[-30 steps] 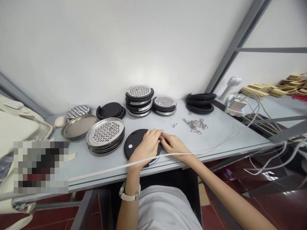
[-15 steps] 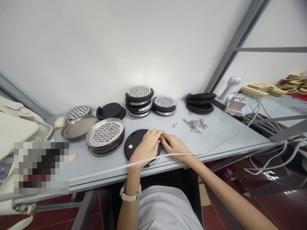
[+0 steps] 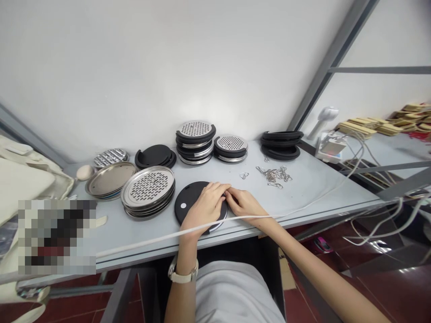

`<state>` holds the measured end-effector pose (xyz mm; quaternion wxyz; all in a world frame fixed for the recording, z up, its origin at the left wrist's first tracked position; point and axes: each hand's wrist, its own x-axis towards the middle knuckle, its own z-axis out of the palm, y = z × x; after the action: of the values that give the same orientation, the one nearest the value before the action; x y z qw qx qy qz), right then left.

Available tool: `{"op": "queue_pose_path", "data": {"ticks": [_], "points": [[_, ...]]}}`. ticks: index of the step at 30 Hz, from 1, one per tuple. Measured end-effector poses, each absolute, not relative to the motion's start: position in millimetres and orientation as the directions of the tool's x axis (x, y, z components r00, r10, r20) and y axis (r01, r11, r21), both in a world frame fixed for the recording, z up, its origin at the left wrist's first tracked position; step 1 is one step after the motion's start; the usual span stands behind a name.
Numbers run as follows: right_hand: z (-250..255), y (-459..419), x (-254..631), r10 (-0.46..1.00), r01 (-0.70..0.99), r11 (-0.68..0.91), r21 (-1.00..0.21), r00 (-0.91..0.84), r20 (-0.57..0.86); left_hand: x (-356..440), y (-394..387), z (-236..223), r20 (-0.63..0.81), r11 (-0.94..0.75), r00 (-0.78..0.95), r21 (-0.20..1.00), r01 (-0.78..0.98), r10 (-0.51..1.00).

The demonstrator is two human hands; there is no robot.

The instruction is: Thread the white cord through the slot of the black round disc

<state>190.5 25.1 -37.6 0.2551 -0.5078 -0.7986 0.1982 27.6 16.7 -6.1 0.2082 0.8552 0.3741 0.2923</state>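
A black disc with a white round sticker (image 3: 183, 206) lies by the table's front edge, a silvery rim showing at its lower right. My left hand (image 3: 209, 204) rests across the disc, fingers together and curled towards its right edge. My right hand (image 3: 243, 202) is closed at that same edge, its fingertips meeting those of my left hand. Whatever the right fingertips pinch is hidden. Just left of the disc stands a stack of round metal graters (image 3: 148, 188). Small wire clips (image 3: 274, 174) lie in a loose pile to the right, with a separate pair (image 3: 244, 175) nearer my hands.
Behind stand stacks of graters in black holders (image 3: 195, 139) (image 3: 230, 146). Black rings (image 3: 281, 146) are piled at right, black discs (image 3: 155, 157) and metal plates (image 3: 109, 177) at left. A white cable (image 3: 303, 207) crosses above my wrists. A grey frame (image 3: 332, 67) borders the right.
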Motion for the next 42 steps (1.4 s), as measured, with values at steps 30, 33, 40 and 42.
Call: {"op": "queue_pose_path", "data": {"ticks": [30, 33, 40, 42], "points": [[-33, 23, 188, 0.914, 0.725, 0.405, -0.558, -0.342, 0.218, 0, 53, 14, 0.164, -0.898, 0.907, -0.155, 0.411, 0.387], [-32, 22, 188, 0.91, 0.719, 0.413, -0.559, -0.353, 0.219, -5, 59, 9, 0.131, -0.903, 0.912, -0.141, 0.405, 0.388], [-30, 21, 188, 0.915, 0.715, 0.401, -0.573, -0.346, 0.208, -7, 61, 6, 0.14, -0.875, 0.865, 0.123, 0.467, 0.481], [-30, 21, 188, 0.914, 0.712, 0.403, -0.575, -0.35, 0.207, -8, 61, 6, 0.151, -0.865, 0.857, 0.191, 0.463, 0.492]]}}
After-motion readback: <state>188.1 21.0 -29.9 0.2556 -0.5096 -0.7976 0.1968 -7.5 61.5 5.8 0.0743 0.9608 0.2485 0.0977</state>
